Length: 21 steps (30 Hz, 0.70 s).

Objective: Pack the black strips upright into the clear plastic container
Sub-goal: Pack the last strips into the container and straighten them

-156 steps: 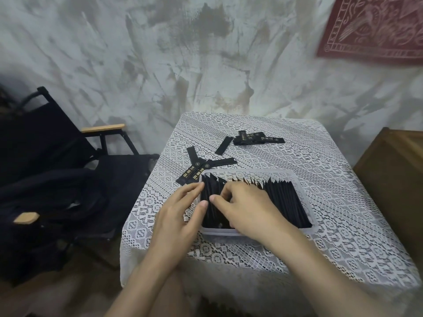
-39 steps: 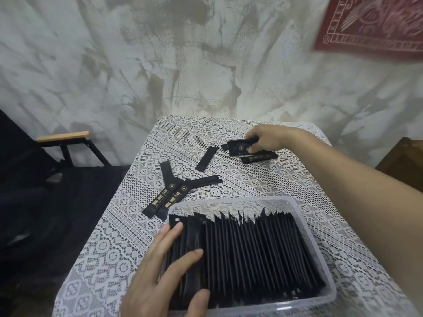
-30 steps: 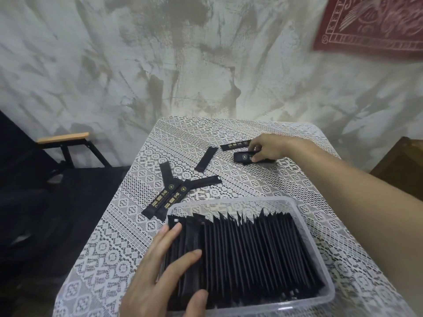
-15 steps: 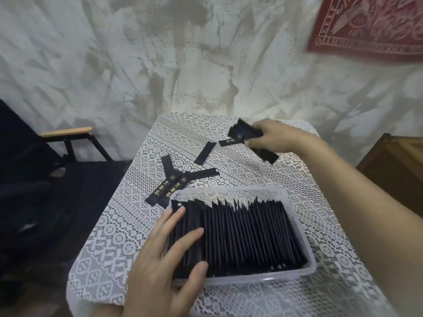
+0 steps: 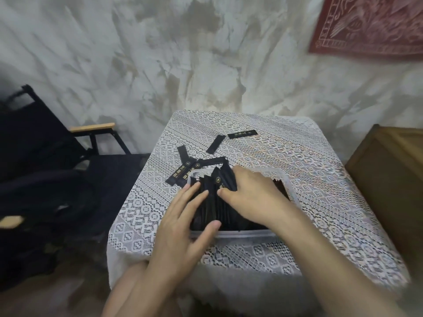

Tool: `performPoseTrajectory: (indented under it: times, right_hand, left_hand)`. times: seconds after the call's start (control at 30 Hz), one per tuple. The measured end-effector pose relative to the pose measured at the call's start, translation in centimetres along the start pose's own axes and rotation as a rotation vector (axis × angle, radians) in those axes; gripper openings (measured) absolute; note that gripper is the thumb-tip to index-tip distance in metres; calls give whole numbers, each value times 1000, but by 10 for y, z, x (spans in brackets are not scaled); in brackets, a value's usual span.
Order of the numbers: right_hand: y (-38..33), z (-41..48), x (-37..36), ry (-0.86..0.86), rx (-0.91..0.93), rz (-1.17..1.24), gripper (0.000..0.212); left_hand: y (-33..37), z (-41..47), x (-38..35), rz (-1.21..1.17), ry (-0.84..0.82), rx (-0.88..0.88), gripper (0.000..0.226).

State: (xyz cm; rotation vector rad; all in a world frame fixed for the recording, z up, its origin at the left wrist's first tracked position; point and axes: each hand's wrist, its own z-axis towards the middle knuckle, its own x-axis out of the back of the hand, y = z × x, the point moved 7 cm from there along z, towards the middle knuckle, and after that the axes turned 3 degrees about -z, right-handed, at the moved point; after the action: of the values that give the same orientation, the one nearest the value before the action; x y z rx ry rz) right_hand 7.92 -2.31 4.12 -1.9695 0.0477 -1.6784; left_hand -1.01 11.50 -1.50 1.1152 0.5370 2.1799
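The clear plastic container [image 5: 287,187] stands on the lace-covered table [image 5: 297,161], packed with upright black strips [image 5: 208,202]. My right hand [image 5: 249,195] grips a few black strips [image 5: 225,181] and holds them tilted over the container's left part. My left hand [image 5: 183,216] rests with straight fingers on the upright strips at the left end, thumb at the near rim. Loose black strips lie beyond the container: a crossed bunch [image 5: 185,170], one slanted strip [image 5: 215,144] and one with gold print [image 5: 242,133].
A black folding chair with wooden armrests [image 5: 91,128] stands left of the table. A brown wooden cabinet [image 5: 393,170] is at the right. A red patterned cloth [image 5: 370,26] hangs on the mottled wall behind.
My right hand has carried the picked-up strips from the far side of the table back over the container's left part. My left hand stayed on the packed strips.
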Motion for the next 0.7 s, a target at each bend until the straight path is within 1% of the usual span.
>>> performPoseTrajectory:
  times: [0.07, 0.13, 0.3, 0.4, 0.57, 0.7]
  right_hand:
    - [-3, -4, 0, 24, -5, -7, 39]
    - [-5, -8, -1, 13, -7, 3, 43]
    - [2, -16, 2, 0, -7, 65, 32]
    - [6, -19, 3, -18, -16, 138, 27]
    - [5, -19, 0, -21, -25, 201, 24]
    - [10, -19, 3, -23, -49, 208, 20]
  left_hand:
    - [0, 0, 1, -7, 0, 3, 58]
    - [1, 0, 1, -17, -5, 4, 55]
    - [2, 0, 2, -36, 1, 11, 57]
    - [-1, -2, 3, -44, 21, 51, 60]
    - [-5, 0, 1, -25, 19, 72, 68]
    - [-6, 3, 0, -6, -2, 79, 67]
